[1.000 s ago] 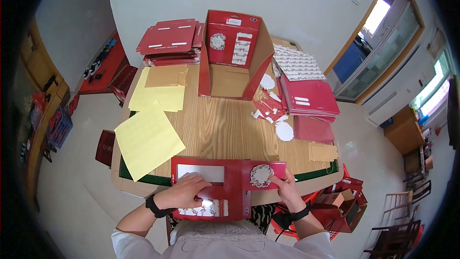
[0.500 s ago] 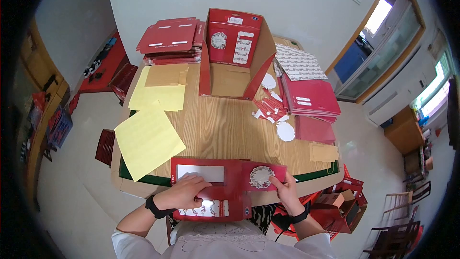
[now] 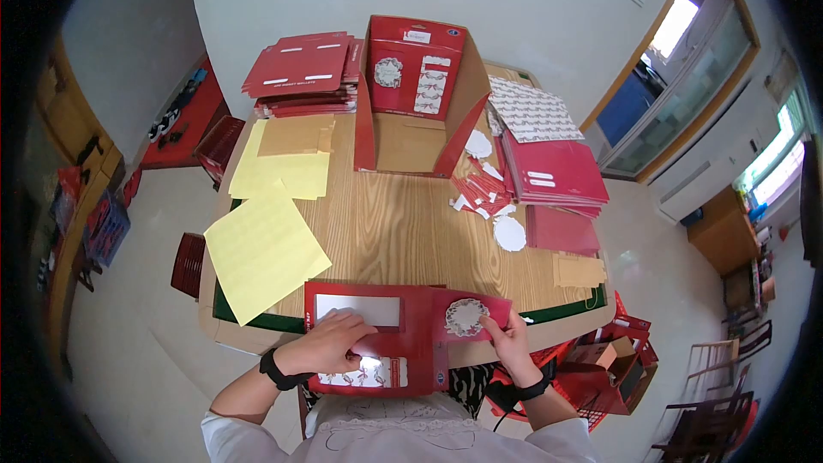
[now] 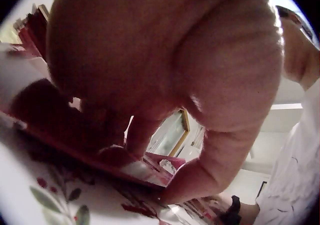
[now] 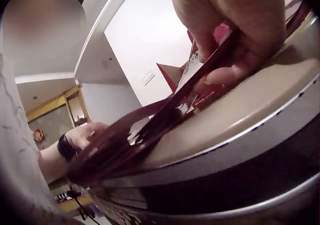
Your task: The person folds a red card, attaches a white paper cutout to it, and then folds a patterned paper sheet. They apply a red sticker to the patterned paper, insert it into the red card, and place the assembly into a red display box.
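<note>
At the table's near edge lies a flat red printed cardboard packaging piece with a white window and a strip of bow pictures. My left hand grips it between the two, thumb and fingers curled over the board in the left wrist view. On the right, my right hand pinches the outer edge of a red panel bearing a white wreath-shaped cutout. That panel overlaps the larger piece's right side. In the right wrist view, the thumb and fingers lie on opposite faces of the board.
A tall open red box stands at the back centre. Stacked red folders are at back left, yellow sheets on the left. More red folders, white round cutouts and red scraps lie on the right.
The outer edge of the wreath panel has tipped slightly toward the body, my right hand shifting with it. My left hand stays in the same place on the red cardboard.
</note>
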Action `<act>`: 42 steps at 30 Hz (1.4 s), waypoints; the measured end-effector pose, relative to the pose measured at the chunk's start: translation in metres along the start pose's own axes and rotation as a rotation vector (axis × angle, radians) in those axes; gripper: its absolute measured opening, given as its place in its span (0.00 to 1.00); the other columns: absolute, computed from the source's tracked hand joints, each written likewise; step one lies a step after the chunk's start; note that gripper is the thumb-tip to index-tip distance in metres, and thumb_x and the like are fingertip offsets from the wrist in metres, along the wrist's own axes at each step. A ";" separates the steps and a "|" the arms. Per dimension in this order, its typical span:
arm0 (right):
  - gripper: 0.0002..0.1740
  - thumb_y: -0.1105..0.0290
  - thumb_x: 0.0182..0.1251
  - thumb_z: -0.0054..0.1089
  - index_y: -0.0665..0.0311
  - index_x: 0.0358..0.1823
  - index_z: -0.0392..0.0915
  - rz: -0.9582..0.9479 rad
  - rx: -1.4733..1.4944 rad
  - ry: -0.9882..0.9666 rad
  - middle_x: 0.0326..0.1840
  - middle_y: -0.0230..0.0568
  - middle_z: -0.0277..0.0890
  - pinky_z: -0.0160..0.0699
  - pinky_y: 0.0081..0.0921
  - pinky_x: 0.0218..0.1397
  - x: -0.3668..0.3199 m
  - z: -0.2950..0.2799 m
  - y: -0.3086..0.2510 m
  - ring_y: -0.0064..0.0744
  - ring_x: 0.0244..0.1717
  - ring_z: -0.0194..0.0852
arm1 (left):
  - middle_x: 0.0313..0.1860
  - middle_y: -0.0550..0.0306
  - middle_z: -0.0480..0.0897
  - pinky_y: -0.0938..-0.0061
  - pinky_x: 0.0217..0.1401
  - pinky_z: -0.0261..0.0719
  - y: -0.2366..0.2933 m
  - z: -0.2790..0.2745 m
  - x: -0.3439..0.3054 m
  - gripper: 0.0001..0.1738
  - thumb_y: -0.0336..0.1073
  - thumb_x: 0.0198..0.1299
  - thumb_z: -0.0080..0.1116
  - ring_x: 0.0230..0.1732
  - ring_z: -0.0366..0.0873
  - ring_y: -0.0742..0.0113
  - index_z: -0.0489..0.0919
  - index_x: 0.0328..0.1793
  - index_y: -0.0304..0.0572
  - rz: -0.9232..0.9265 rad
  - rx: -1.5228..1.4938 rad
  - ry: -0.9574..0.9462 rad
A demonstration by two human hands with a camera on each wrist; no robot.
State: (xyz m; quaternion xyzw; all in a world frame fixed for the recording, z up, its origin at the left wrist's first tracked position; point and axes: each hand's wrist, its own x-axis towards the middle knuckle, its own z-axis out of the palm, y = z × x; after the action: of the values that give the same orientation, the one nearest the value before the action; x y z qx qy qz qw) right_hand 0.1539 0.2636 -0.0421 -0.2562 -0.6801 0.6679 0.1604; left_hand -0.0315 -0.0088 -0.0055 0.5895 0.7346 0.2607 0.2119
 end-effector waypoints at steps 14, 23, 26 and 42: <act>0.15 0.79 0.61 0.56 0.66 0.50 0.71 0.046 0.216 0.000 0.43 0.33 0.76 0.72 0.19 0.48 -0.001 0.000 -0.001 0.20 0.43 0.73 | 0.38 0.48 0.72 0.63 0.51 0.68 0.003 -0.002 0.000 0.26 0.33 0.39 0.61 0.46 0.69 0.50 0.73 0.48 0.36 0.031 0.000 0.024; 0.16 0.79 0.61 0.56 0.66 0.52 0.70 0.083 0.283 0.023 0.44 0.33 0.76 0.71 0.20 0.50 -0.006 0.007 -0.003 0.20 0.44 0.73 | 0.38 0.50 0.72 0.63 0.52 0.66 0.001 -0.002 0.000 0.25 0.33 0.38 0.59 0.46 0.69 0.52 0.74 0.48 0.37 0.011 -0.007 0.012; 0.19 0.80 0.59 0.57 0.66 0.53 0.69 0.114 0.262 -0.019 0.45 0.32 0.76 0.71 0.20 0.51 -0.005 0.005 -0.008 0.21 0.45 0.73 | 0.38 0.51 0.72 0.63 0.52 0.65 0.000 0.000 0.000 0.25 0.33 0.38 0.59 0.47 0.69 0.53 0.74 0.49 0.38 0.004 0.005 0.013; 0.17 0.82 0.55 0.60 0.67 0.48 0.74 0.226 0.263 -0.136 0.45 0.35 0.77 0.73 0.23 0.51 -0.002 0.002 -0.008 0.24 0.45 0.74 | 0.42 0.49 0.74 0.63 0.56 0.63 0.007 0.004 0.004 0.28 0.38 0.42 0.62 0.50 0.69 0.52 0.73 0.53 0.40 -0.015 0.022 -0.008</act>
State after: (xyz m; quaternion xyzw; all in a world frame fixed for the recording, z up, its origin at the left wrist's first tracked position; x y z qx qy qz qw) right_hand 0.1534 0.2614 -0.0341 -0.2621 -0.5629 0.7808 0.0701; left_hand -0.0252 -0.0028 -0.0041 0.5874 0.7409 0.2485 0.2104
